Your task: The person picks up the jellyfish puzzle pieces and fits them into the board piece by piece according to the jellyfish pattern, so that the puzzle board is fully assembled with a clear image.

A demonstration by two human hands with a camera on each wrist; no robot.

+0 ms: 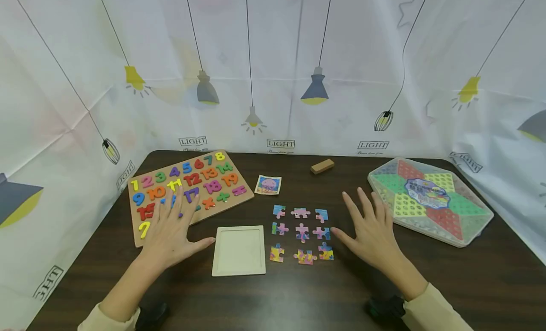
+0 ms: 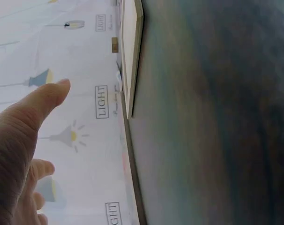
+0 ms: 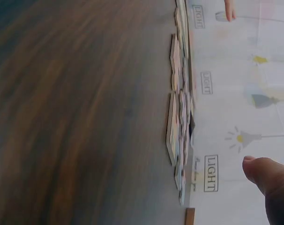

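The left hand (image 1: 168, 236) is raised over the table (image 1: 273, 302), fingers spread wide, its thumb tip just beside the left edge of the tray (image 1: 239, 250). The right hand (image 1: 375, 231) is likewise spread wide and raised, its thumb pointing at the puzzle pieces (image 1: 302, 232), which lie between the tray and that hand.

The tray is square and flat, its pale floor bare right up to the raised rim. Left of it, the tilted board (image 1: 227, 188) carries coloured numbers and signs. On the right, a six-sided box (image 1: 426, 232) with a clear lid shows red, green and yellow triangular fields inside.

A picture card (image 1: 268, 185) lies near the board's right corner, and a wooden block (image 1: 322, 166) farther back. The left hand blocks part of the board; the right fingertips overlap the box's left edge in the head view. Behind hangs a lamp-print cloth (image 1: 277, 37).

The pieces number nine, apart, in three rows of three. There is one tray, one board, one box, one card and one block. Eight numbers fill the board's top row; its full count is hidden.
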